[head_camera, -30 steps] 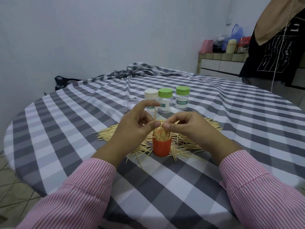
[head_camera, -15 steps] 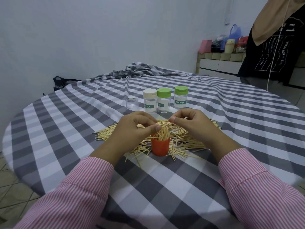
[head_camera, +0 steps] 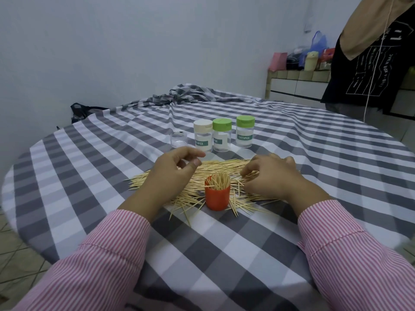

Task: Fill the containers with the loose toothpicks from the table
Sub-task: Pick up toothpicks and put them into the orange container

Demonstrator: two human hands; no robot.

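Observation:
A small orange container [head_camera: 217, 198] stands on the checked tablecloth, packed with upright toothpicks [head_camera: 219, 181]. Loose toothpicks [head_camera: 221, 165] lie in a wide pile around and behind it. My left hand [head_camera: 171, 175] hovers just left of the container, thumb and fingers loosely curled and apart, holding nothing. My right hand [head_camera: 272, 176] is down on the pile to the right, its fingertips curled in and pinching some loose toothpicks. Behind the pile stand three closed clear jars labelled TOOTHPICK: a white-lidded jar [head_camera: 203, 136] and two green-lidded jars [head_camera: 221, 135], [head_camera: 245, 131].
A small clear cup [head_camera: 178, 139] sits left of the jars. The round table [head_camera: 67, 167] drops off at the left. Bunched cloth [head_camera: 186, 95] lies at the far side. A person in black [head_camera: 370, 70] stands at the far right, beside a low cabinet [head_camera: 296, 86].
Both hands have come away from the orange container's top. My right hand dropped onto the loose pile at the right; my left hand opened and drew slightly left and back.

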